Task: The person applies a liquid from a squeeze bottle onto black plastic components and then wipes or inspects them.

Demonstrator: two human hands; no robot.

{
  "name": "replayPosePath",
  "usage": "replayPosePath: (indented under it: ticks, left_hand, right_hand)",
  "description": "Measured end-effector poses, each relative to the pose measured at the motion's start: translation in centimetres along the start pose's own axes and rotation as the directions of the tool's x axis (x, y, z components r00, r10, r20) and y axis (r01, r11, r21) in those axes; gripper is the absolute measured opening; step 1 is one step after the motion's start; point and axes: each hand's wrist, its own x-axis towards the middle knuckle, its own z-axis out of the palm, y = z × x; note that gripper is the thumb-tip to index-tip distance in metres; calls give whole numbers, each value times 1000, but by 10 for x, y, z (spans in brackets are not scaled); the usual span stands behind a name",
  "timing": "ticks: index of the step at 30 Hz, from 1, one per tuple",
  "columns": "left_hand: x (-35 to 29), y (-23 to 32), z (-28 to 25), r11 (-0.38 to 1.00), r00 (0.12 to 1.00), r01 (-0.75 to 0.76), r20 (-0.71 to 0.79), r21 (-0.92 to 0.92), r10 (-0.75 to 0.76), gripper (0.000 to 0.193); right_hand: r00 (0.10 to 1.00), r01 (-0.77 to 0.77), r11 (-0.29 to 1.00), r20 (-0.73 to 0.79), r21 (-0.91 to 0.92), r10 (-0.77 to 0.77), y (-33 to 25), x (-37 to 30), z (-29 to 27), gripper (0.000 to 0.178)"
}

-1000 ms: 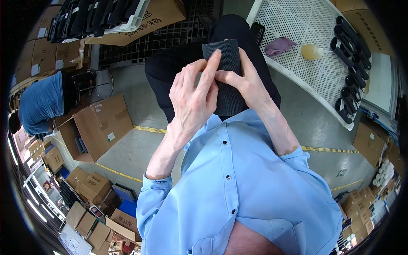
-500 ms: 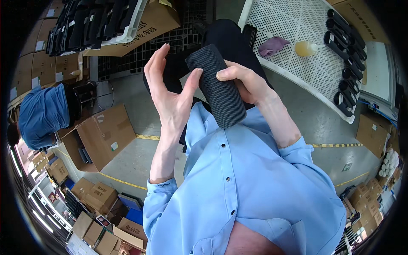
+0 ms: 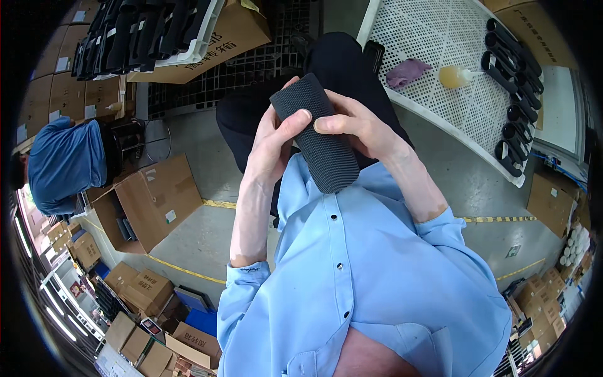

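Observation:
A black cylindrical speaker with a woven mesh skin is held between my hands over my lap, tilted with its upper end to the left. My left hand grips its left side, the thumb lying across the mesh and the fingers mostly hidden behind. From the right, my right hand holds it too, thumb pressed on the front close to the left thumb. The right fingers pass behind the cylinder, out of sight.
A white perforated tray table at upper right bears a purple cloth, a bottle of yellowish liquid and several black housings. More black parts fill a crate at upper left. A co-worker bends near an open carton.
My left hand was spread, with its thumb at the speaker's edge; now it has closed round the left side. The speaker has shifted slightly down. My right hand keeps its grip.

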Motion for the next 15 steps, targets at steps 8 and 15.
replayPosePath:
  ticks: [8,15]
  left_hand:
    - [7,-21,6,971,938,-240,-252,16,236,72]
    - [1,-24,-2,992,962,-127,-247,-16,119,72]
  right_hand:
    - [791,367,840,-341,-400,-508,15,6,18,49]
    - [965,221,871,-230,438,-129,4,2,-8,46]
